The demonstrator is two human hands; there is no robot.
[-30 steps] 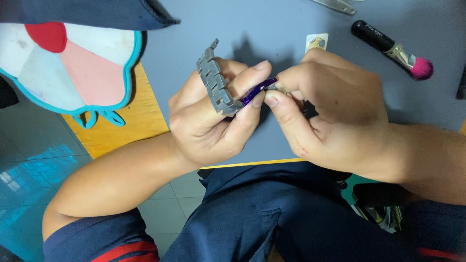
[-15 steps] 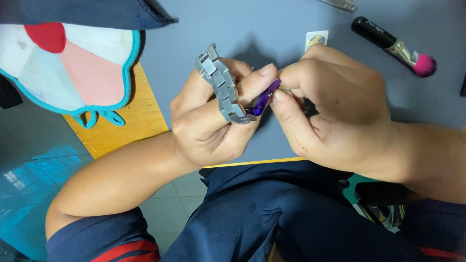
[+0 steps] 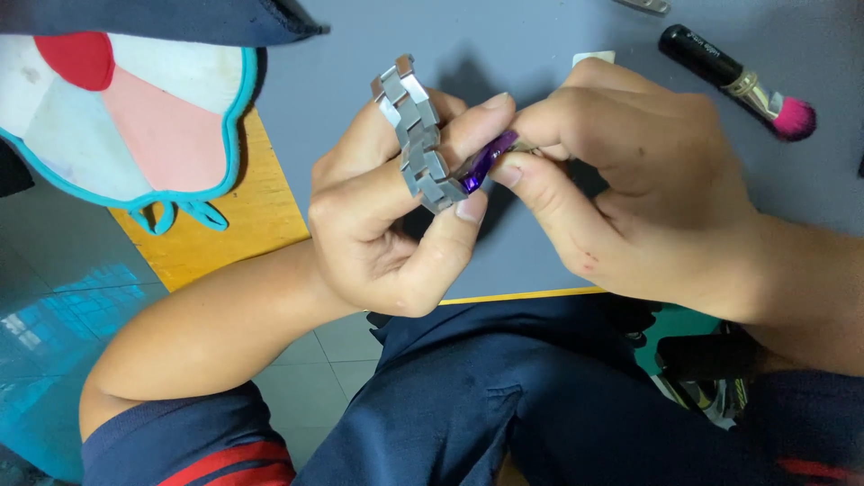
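My left hand point(image 3: 396, 216) grips a silver metal link watch band point(image 3: 416, 135), which curves over the index finger and is pinched by the thumb. My right hand point(image 3: 630, 189) holds a small purple-handled tool point(image 3: 486, 160) between thumb and forefinger, its tip pressed against the band's lower links. Both hands hover just above a grey mat point(image 3: 513, 54) at the table's near edge. The tool's far end is hidden inside my right fingers.
A black-handled brush with pink bristles point(image 3: 742, 83) lies on the mat at the upper right. A white, red and pink cloth item with teal trim point(image 3: 117, 108) rests on the yellow wooden table point(image 3: 243, 216) at left. My dark blue trousers point(image 3: 504, 405) fill the bottom.
The hands have shifted slightly; the band has turned more upright in my left hand, and the purple tool has come closer against its links.
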